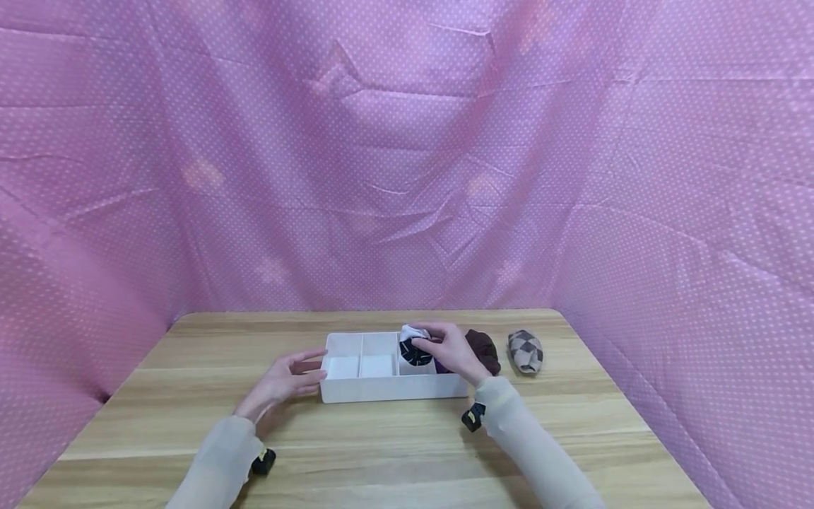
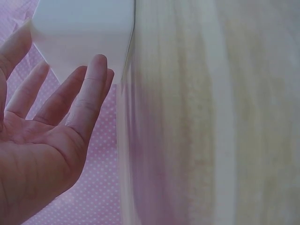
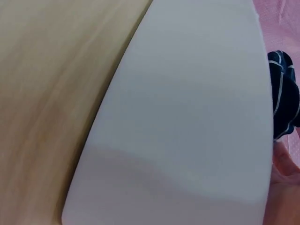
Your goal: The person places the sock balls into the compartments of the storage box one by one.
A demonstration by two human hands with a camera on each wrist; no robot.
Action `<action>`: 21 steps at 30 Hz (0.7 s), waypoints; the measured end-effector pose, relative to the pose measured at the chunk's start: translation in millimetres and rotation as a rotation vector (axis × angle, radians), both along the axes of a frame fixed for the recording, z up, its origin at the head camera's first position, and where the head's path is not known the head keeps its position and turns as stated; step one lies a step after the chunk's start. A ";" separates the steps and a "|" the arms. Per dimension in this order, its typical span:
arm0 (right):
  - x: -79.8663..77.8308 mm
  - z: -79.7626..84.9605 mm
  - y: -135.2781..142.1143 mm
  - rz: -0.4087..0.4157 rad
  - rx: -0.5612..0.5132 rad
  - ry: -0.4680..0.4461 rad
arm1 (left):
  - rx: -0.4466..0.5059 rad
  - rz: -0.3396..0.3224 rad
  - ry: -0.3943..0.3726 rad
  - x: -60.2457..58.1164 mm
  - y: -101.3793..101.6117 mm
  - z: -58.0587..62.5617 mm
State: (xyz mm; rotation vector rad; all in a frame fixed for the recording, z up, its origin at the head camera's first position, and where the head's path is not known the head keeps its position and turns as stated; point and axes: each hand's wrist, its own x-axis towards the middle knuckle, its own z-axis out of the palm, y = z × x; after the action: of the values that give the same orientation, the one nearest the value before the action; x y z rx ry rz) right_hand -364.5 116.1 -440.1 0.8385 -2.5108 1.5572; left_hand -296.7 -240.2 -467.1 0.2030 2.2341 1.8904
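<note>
Over the third compartment of a white divided box (image 1: 394,387), my right hand (image 1: 448,348) pinches a rolled cloth bundle (image 1: 416,351), black with white lines and a white part. In the right wrist view, the dark bundle (image 3: 283,96) shows past the box wall, with only part of the hand visible. My left hand (image 1: 289,379) touches the box's left end with fairly straight fingers. The left wrist view shows its fingers (image 2: 89,98) spread at the white box corner. Purple cloth (image 1: 441,367) lies in the right compartment, partly hidden by my right hand.
A dark brown cloth bundle (image 1: 483,351) is at the box's right end, partly behind my right hand. Farther right, a checkered grey-and-beige cloth bundle (image 1: 526,352) lies on the wooden table (image 1: 356,452). Pink dotted fabric (image 1: 381,177) hangs around the back and sides.
</note>
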 end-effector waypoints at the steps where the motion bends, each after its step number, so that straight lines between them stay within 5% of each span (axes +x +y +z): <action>1: 0.5 -0.5 -0.8 -0.005 0.022 0.014 | 0.001 -0.001 0.000 0.2 0.1 0.1; 13: 1.1 -5.2 -4.4 -0.060 0.317 0.258 | -0.017 -0.004 0.005 0.7 0.5 -1.0; 21: 3.0 -1.6 -5.5 0.000 0.337 0.148 | -0.035 0.001 0.035 -1.1 0.7 -2.5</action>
State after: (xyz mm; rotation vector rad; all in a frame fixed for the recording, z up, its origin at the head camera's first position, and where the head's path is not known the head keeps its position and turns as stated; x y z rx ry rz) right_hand -361.5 110.5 -441.6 0.9497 -2.6984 1.0394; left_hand -297.8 -239.4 -469.6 0.2311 2.2888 1.8602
